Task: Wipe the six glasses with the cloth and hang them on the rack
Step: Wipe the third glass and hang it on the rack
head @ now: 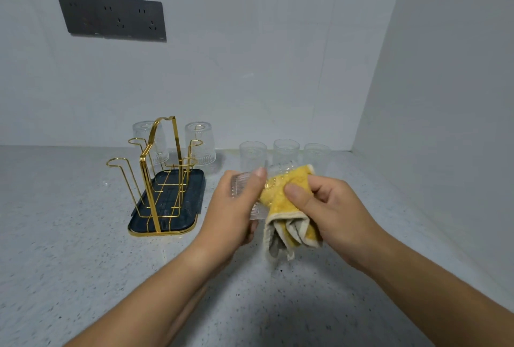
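Above speckled countertop [83, 263], ribbed clear glass [241, 186] tilts sideways against yellow cloth [279, 202].

A dark socket panel [112, 17] on the wall above a speckled countertop [69, 263].

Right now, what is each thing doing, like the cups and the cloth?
Held glass: on its side, gripped by left hand.
Cloth: bunched, pinched by right hand against that glass.
Rack: near hooks bare.
Two far glasses: upside down on it.
Three right glasses: standing on counter, not hung.
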`<state>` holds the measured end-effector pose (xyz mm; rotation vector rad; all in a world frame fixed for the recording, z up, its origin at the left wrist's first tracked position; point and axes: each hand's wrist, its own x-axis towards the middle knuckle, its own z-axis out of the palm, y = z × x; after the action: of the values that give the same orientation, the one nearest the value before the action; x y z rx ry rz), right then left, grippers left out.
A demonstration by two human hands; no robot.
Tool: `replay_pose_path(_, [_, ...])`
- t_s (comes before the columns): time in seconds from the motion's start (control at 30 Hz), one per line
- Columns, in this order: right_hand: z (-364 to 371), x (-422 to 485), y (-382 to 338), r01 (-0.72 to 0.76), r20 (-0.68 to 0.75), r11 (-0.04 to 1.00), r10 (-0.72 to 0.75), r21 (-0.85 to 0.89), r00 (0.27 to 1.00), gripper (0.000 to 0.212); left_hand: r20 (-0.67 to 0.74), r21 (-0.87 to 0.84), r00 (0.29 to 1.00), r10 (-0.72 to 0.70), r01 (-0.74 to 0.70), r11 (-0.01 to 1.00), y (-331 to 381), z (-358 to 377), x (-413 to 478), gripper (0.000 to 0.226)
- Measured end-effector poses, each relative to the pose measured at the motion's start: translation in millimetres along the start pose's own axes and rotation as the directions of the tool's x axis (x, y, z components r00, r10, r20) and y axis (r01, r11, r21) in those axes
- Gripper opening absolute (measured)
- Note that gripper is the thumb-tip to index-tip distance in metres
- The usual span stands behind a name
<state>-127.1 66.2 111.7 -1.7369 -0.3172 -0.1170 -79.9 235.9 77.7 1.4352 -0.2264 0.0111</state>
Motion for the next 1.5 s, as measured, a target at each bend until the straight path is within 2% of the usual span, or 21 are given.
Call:
replay_pose_path(0.07, [-2,-1,4,0.074,0.037,0.983,-0.068,-0.170,0.997,0.027,0.120,-0.138,0.951,-0.284,0.300,0.944,2,-3,6,0.055])
replay_pose_path(0.13, [-4,-2,9,0.176,0.099,0.909,-0.149,-0.379,0.984,0.036,0.289,-0.221,0.797,-0.531,0.595,0.773,6,-8,8,0.052])
replay_pose_path(0.2, [-7,-3,14,0.255,0.148,0.829,-0.208,-0.498,0.967,0.041,0.371,-0.208,0.706,-0.603,0.696,0.687,7,-11,6,0.053])
replay_pose_path(0.27, [-9,-4,15,0.225,0.098,0.858,-0.203,-0.461,0.974,0.039,0.368,-0.194,0.740,-0.563,0.653,0.732,7,-7,1,0.054])
replay_pose_path(0.3, [-9,-4,14,0.184,0.039,0.898,-0.183,-0.401,0.982,0.038,0.330,-0.179,0.810,-0.484,0.557,0.811,7,-3,-1,0.055])
replay_pose_path(0.37, [-7,-1,9,0.083,-0.070,0.974,-0.100,-0.211,0.993,0.040,0.169,-0.064,0.965,-0.203,0.216,0.974,6,6,-9,0.058])
replay_pose_path(0.43, [-5,1,3,-0.029,-0.099,0.999,0.031,0.025,0.995,0.046,0.017,0.090,0.998,0.063,-0.064,0.994,1,10,-13,0.052])
replay_pose_path(0.5, [-3,2,-4,-0.091,-0.037,0.985,0.098,0.148,0.995,0.041,-0.032,0.180,0.981,0.193,-0.185,0.966,-3,7,-12,0.045])
replay_pose_path(0.57, [-2,1,-5,-0.095,0.011,0.985,0.094,0.142,0.996,0.038,-0.031,0.180,0.988,0.151,-0.143,0.973,-2,4,-9,0.046])
replay_pose_path(0.67, [-5,0,2,-0.048,0.021,0.999,0.049,-0.025,0.999,0.033,0.080,-0.017,0.980,-0.180,0.182,0.983,2,2,-2,0.051])
replay_pose_path(0.7, [-6,-1,3,-0.015,0.036,0.993,0.020,-0.117,0.999,0.030,0.146,-0.116,0.933,-0.328,0.345,0.931,3,0,-1,0.049])
replay_pose_path(0.77, [-8,-3,5,0.082,0.105,0.947,-0.051,-0.310,0.993,0.028,0.326,-0.250,0.769,-0.549,0.631,0.735,3,-6,0,0.047])
replay_pose_path(0.83, [-12,-4,4,0.179,0.187,0.878,-0.104,-0.443,0.977,0.028,0.469,-0.262,0.666,-0.580,0.732,0.629,2,-11,0,0.054])
replay_pose_path(0.93, [-25,-1,-4,0.169,0.230,0.890,-0.075,-0.424,0.970,0.034,0.574,-0.175,0.676,-0.462,0.652,0.738,-4,-17,-2,0.068])
replay_pose_path(1.03, [-34,4,-12,0.129,0.300,0.919,-0.012,-0.372,0.954,0.037,0.614,-0.066,0.741,-0.270,0.389,0.919,-8,-23,-2,0.082])
replay_pose_path(1.1, [-34,9,-14,0.123,0.371,0.922,0.024,-0.367,0.928,0.033,0.658,0.015,0.721,-0.216,0.274,0.961,-4,-19,0,0.079])
replay_pose_path(1.17, [-32,11,-13,0.116,0.359,0.926,0.022,-0.359,0.933,0.036,0.642,0.021,0.735,-0.217,0.266,0.964,-3,-16,3,0.073])
replay_pose_path(1.27, [-27,14,-8,0.091,0.149,0.973,-0.061,-0.210,0.987,0.047,0.568,-0.045,0.794,-0.217,0.293,0.955,-7,-17,7,0.071])
replay_pose_path(1.37, [-25,18,-1,0.064,-0.207,0.983,-0.027,0.171,0.978,0.039,0.487,-0.170,0.851,-0.198,0.314,0.934,-4,-20,5,0.052])
replay_pose_path(1.43, [-19,19,6,0.079,-0.236,0.858,0.050,0.508,0.970,0.048,0.390,-0.353,0.911,-0.136,0.284,0.892,1,-20,5,0.048])
replay_pose_path(1.5, [-2,14,11,0.030,-0.167,0.685,0.134,0.728,0.977,0.059,0.267,-0.498,0.963,-0.043,0.176,0.849,6,-14,7,0.045])
